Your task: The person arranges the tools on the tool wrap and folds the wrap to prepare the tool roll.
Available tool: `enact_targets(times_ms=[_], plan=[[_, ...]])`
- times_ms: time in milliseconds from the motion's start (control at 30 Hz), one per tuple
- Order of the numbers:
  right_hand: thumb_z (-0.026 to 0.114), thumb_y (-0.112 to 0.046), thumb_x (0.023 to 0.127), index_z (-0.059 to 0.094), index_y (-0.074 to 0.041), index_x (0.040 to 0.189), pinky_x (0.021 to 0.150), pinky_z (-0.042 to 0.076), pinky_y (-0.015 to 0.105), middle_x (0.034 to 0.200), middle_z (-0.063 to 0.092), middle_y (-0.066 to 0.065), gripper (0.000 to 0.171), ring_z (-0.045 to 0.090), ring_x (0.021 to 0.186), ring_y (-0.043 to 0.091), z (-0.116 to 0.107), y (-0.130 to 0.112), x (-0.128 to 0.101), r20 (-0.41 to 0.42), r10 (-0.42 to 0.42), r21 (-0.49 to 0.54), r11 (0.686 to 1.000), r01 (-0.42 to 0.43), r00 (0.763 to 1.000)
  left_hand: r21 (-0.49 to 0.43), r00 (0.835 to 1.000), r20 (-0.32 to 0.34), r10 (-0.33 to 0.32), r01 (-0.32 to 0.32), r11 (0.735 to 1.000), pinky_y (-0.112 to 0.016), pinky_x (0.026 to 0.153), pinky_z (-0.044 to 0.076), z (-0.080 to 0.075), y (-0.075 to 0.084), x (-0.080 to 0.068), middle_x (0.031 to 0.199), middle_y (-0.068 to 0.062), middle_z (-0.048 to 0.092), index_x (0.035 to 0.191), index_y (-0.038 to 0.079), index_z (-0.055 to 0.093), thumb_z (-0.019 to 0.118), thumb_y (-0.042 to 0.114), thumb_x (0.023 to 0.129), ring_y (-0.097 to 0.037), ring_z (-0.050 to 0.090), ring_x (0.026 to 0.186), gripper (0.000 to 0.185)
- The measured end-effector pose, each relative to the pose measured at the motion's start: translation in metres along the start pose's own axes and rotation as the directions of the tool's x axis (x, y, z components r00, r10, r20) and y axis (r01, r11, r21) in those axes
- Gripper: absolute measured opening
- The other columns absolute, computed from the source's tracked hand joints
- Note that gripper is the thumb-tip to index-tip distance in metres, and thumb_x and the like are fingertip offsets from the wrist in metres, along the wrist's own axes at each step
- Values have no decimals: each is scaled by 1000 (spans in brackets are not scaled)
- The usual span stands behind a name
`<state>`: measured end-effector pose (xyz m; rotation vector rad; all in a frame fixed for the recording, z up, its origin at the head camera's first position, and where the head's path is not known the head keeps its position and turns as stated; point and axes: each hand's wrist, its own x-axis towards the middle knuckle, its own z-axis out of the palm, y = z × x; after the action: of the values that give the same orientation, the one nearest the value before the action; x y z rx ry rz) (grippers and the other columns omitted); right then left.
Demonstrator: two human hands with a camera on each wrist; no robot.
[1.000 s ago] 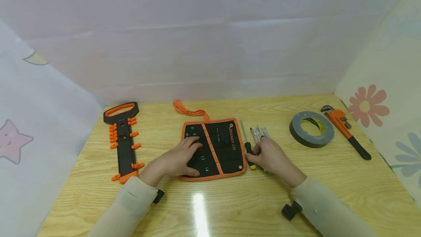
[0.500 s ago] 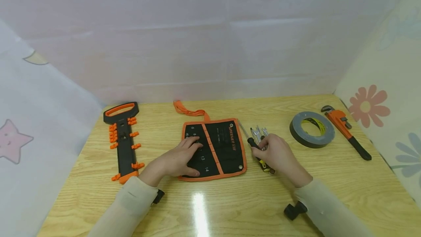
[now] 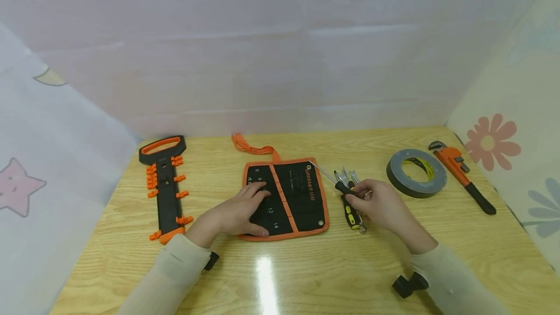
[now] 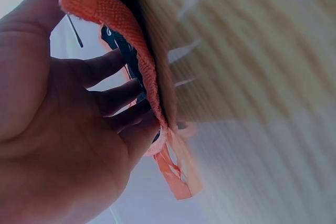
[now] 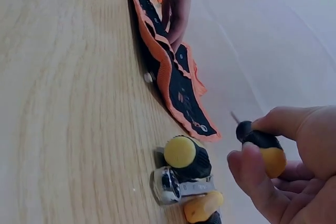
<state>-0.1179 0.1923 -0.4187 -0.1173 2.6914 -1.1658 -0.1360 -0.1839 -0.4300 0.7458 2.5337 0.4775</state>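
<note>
My left hand [image 3: 238, 212] rests with spread fingers on the black tool pouch [image 3: 302, 193], which has orange edging and printed numbers. My right hand [image 3: 382, 205] pinches a screwdriver [image 3: 343, 187] by its black and yellow handle; its thin shaft points up and left, overlapping the pouch's right corner in the head view. The right wrist view shows this screwdriver raised off the table. Below it lie another black and yellow screwdriver [image 5: 181, 153], a metal wrench [image 5: 195, 187] and a further yellow-ended handle [image 5: 203, 206]. Wrench heads [image 3: 343, 177] stick out beyond the right fingers.
An orange strap [image 3: 253, 148] trails from the pouch's far edge. On the left lies a black holder [image 3: 166, 203] with orange clips and handle. A roll of grey tape [image 3: 395, 179] and an orange pipe wrench [image 3: 455, 166] lie at the right of the wooden table [image 3: 323, 276].
My right hand has taken the screwdriver from beside the pouch and moved it rightward, its shaft tilting left. The left hand stays on the pouch.
</note>
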Motion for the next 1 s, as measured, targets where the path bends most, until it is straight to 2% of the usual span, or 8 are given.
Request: enact_targets(times_ms=[133,367,567,633,867,1000], plan=[[79,-28,101,71,1,123,59,52,31,79,73,8,37,69,58,22,-4,1,-3,24,-4,42,999,3,1000,9,1000,-2,-2,2,1000,-60,129,33,-1,0,0,180,-21,15,165,3,37,89,46,89,-43,16,167,102],[83,-23,97,76,-6,116,66,56,28,114,77,13,27,72,92,21,-6,6,-6,-38,-64,-29,998,63,997,6,1000,-7,9,-9,1000,-59,128,34,0,3,0,179,-23,16,164,2,38,91,43,88,-44,18,166,102],[85,-18,95,76,-10,115,69,57,29,120,78,15,23,77,93,24,-7,13,-7,-57,-158,-53,987,155,986,10,1000,-12,1,-1,1000,-58,128,35,1,3,0,178,-22,17,164,2,39,92,42,87,-44,19,166,101],[85,-17,95,77,-12,115,72,56,29,120,78,12,22,76,100,25,-7,15,-7,-67,-188,-83,980,182,980,13,1000,-12,0,0,1000,-58,128,35,1,3,0,179,-22,17,164,2,38,92,42,87,-44,19,166,102],[86,-14,93,76,-13,112,63,49,26,114,76,6,22,62,87,16,-10,18,-10,-57,-231,-120,967,223,971,13,1000,-5,-7,7,1000,-57,128,35,2,2,1,179,-22,16,164,3,38,92,43,87,-43,18,166,103],[88,-11,91,76,-13,111,61,47,25,111,75,4,23,57,82,12,-12,18,-13,-55,-260,-140,958,250,964,17,1000,-7,-12,12,1000,-57,128,36,3,2,1,179,-21,17,164,3,38,92,44,87,-42,18,166,103]])
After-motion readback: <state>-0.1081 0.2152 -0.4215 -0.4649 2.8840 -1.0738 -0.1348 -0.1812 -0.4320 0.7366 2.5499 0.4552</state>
